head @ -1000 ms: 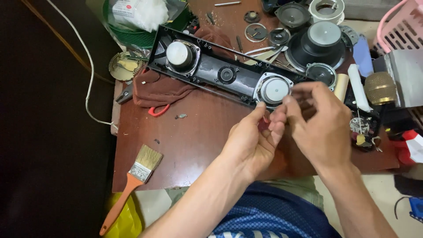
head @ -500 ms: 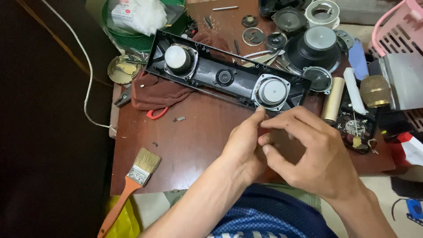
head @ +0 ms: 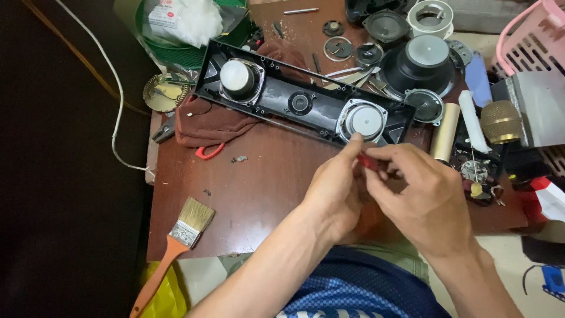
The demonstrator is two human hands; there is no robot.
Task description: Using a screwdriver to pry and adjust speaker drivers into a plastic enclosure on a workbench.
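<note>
Both hands pinching a tiny red part near the speaker panel (head: 300,103)

Left hand (head: 335,191) and right hand (head: 421,197) are closing fingertips narrowly on the small red piece (head: 366,161); better keeping it low over the table (head: 259,188).

A reddish-brown wooden table (head: 253,200) stands under bright, even light. Dark shadow fills the left side; pale floor (head: 529,259) shows at lower right.

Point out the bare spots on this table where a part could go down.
Bare wood runs between the cloth, the paintbrush and the left hand, under the speaker panel. The table has only crumbs there. The right hand pinches a small red thing. The back and right side are packed with loose speakers, a microphone and scraps.
</note>
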